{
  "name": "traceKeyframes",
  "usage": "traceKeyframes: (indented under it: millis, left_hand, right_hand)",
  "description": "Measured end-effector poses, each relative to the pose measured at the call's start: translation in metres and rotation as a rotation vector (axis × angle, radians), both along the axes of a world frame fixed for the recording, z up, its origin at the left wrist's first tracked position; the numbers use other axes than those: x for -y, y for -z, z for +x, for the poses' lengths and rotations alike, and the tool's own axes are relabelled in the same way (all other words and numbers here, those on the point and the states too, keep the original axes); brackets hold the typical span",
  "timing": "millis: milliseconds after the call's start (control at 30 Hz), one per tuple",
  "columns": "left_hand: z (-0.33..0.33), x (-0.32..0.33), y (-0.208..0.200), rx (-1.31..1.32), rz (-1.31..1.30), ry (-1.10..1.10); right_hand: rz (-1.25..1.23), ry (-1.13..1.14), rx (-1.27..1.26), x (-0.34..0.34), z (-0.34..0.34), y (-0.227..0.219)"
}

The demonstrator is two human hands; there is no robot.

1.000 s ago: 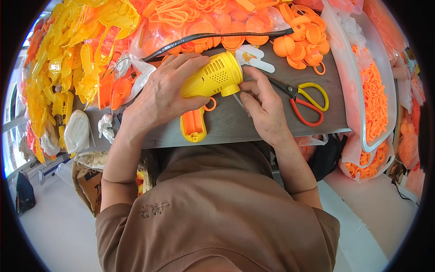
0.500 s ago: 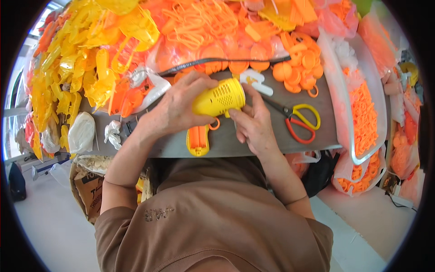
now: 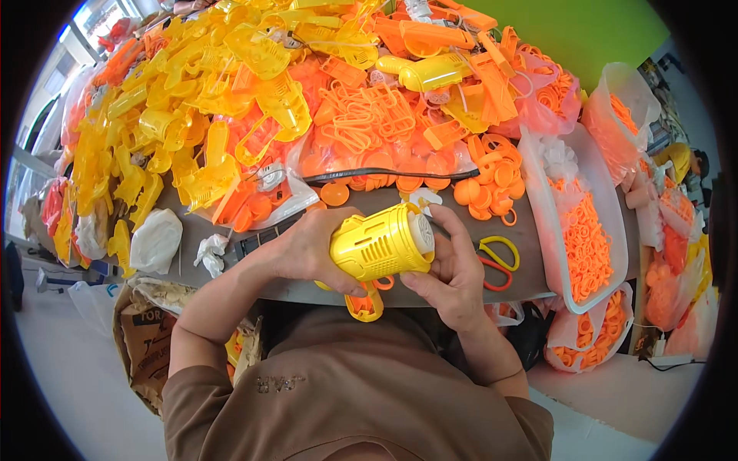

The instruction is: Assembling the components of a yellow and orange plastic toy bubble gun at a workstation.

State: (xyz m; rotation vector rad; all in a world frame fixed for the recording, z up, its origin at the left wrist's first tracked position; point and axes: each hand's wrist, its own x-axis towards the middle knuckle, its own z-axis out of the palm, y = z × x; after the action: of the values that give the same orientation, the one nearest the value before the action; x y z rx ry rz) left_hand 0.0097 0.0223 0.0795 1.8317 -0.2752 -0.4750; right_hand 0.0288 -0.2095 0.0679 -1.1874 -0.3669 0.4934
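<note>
1. The left hand [image 3: 311,250] is closed around the rear of a yellow toy blaster body [image 3: 382,246], fingers wrapped under its slotted barrel.
2. The right hand [image 3: 455,269] grips the front end of the same body, thumb below and fingers curled over the round muzzle face.
3. The yellow toy blaster body is held above the near edge of the grey tabletop [image 3: 530,246], barrel lying roughly level, its orange-trimmed handle [image 3: 365,301] pointing down toward the person's chest.
4. Scissors with yellow and orange loops [image 3: 498,261] lie on the tabletop just beside the right hand.
5. A clear tray of small orange rings [image 3: 586,238] stands to the right, apart from the hands.
6. A heap of yellow moulded parts [image 3: 192,123] and a heap of orange moulded parts [image 3: 369,123] cover the far side of the tabletop.
</note>
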Motion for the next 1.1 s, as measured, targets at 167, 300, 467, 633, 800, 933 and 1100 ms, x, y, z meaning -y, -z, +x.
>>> traceKeyframes:
  millis: [167, 300, 467, 633, 800, 933, 1100]
  left_hand:
    - [-0.022, 0.007, -0.017, 0.245, 0.118, -0.151]
    - [-0.032, 0.016, -0.019, 0.720, 0.322, -0.213]
    - [-0.031, 0.021, -0.014, 0.898, 0.457, -0.238]
    - [-0.033, 0.018, -0.007, 0.922, 0.485, -0.220]
    - [-0.029, 0.015, 0.003, 0.929, 0.473, -0.201]
    - [-0.024, 0.015, 0.008, 0.938, 0.432, -0.178]
    - [-0.021, 0.017, 0.008, 0.910, 0.428, -0.207]
  right_hand:
    - [-0.113, -0.119, 0.118, 0.008, -0.003, -0.018]
    - [-0.341, -0.221, 0.751, 0.023, 0.029, -0.017]
    - [-0.367, -0.171, 0.823, 0.000, 0.022, -0.024]
    - [-0.311, -0.039, 1.080, -0.012, 0.024, -0.013]
    - [-0.280, -0.014, 1.115, -0.014, 0.025, -0.005]
    - [-0.315, -0.036, 1.018, -0.008, 0.024, -0.002]
    - [-0.255, -0.070, 0.814, -0.005, 0.025, 0.001]
